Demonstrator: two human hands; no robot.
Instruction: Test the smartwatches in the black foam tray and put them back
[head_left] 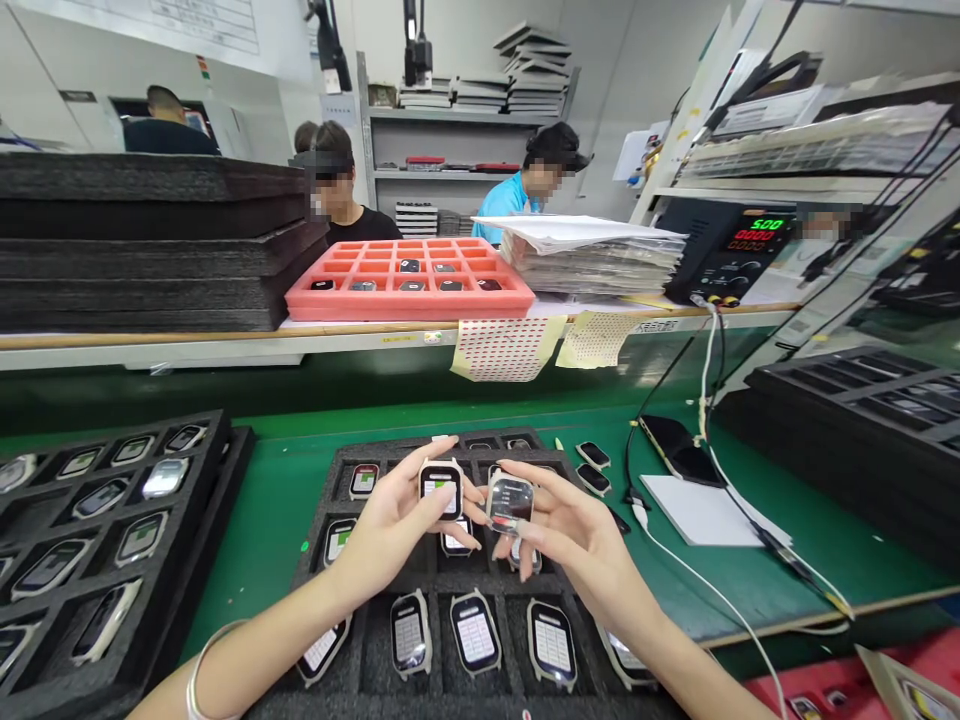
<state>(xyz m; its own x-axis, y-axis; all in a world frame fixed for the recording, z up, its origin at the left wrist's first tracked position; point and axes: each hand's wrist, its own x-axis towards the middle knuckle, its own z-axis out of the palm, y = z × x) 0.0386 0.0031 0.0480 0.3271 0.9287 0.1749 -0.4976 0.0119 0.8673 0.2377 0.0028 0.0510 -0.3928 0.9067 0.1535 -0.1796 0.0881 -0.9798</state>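
Note:
My left hand [397,510] grips a smartwatch body [441,490] without a strap, thumb over its lit screen, which shows white and green. In my right hand [562,515] is a second watch body [511,500] with a dark screen, some small text and a red mark near its bottom. Both watches are held side by side over a black foam tray [360,590]. Several more watch bodies lie in that tray, among them one with a lit white grid screen [475,632]. My hands partly cover the tray's middle compartments.
Another black foam tray of watches [221,450] stands at the left, and stacked dark trays [847,400] at the right. Two loose watches [594,455], a phone [679,448], white paper [705,510] and cables lie right. A pink foam tray [409,305] and a power supply [731,255] occupy the shelf.

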